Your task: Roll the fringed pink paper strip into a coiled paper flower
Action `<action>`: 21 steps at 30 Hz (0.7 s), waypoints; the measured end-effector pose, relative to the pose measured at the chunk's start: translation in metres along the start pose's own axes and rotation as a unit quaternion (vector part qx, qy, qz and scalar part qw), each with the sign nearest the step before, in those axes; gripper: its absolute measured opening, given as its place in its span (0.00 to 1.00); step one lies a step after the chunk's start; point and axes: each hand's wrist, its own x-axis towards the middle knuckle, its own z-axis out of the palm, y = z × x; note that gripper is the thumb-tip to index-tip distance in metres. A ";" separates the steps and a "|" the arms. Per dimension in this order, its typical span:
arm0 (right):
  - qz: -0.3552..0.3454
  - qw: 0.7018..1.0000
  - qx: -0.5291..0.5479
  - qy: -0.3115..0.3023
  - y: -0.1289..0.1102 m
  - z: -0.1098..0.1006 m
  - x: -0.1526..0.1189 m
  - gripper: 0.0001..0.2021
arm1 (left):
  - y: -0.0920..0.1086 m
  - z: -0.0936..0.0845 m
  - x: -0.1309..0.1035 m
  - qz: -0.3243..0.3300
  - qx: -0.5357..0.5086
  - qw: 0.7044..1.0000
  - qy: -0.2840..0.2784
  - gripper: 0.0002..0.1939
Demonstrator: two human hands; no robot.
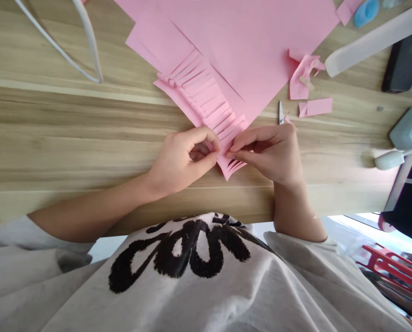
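Note:
A strip of pink paper, cut into a fringe of narrow slits, lies slantwise at the middle, with small curls along its left edge. My left hand pinches the paper near its lower end, thumb against forefinger. Just across from it, my right hand is also closed in a pinch on the same fringed paper. The fingertips of both hands nearly meet, and they hide the bit of paper between them. Below the fingers, a pointed paper corner with several slits shows.
A large pink sheet lies beyond the strip. To the right are crumpled pink scraps, a small pink piece, a scissors tip, a white bar and a black object. A white cable loops at upper left.

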 end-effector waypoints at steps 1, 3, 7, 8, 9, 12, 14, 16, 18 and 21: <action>-0.001 1.000 0.000 0.003 0.000 0.000 0.000 0.06 | 0.000 0.000 0.000 -0.002 0.002 1.000 0.001 0.03; -0.003 1.000 0.010 0.003 0.000 0.000 0.000 0.06 | 0.001 0.000 0.000 -0.011 0.008 1.000 0.002 0.03; 0.000 1.000 0.028 -0.009 0.000 -0.001 -0.001 0.06 | 0.000 -0.001 0.000 -0.001 0.007 1.000 0.007 0.03; 0.002 1.000 0.027 -0.011 0.000 -0.001 -0.001 0.06 | 0.000 -0.001 0.000 0.006 0.007 1.000 0.010 0.04; 0.005 1.000 0.023 -0.013 -0.001 -0.002 -0.001 0.05 | -0.001 -0.001 0.000 0.008 0.008 1.000 0.012 0.04; 0.010 1.000 0.006 -0.014 -0.001 -0.003 -0.002 0.05 | -0.001 -0.001 -0.001 -0.004 0.021 1.000 0.011 0.03; 0.005 1.000 0.000 -0.014 -0.001 -0.003 -0.002 0.05 | 0.000 -0.001 -0.001 -0.014 0.026 1.000 0.005 0.02; 0.000 1.000 0.001 -0.018 -0.001 -0.002 -0.002 0.05 | 0.000 -0.001 -0.001 -0.014 0.021 1.000 0.000 0.03; 0.004 1.000 0.002 -0.024 -0.001 -0.001 -0.001 0.06 | 0.000 0.000 0.000 -0.006 0.009 1.000 -0.003 0.04; 0.006 0.999 0.005 -0.032 -0.001 0.001 -0.001 0.06 | -0.001 0.000 0.000 0.002 -0.001 1.000 -0.007 0.04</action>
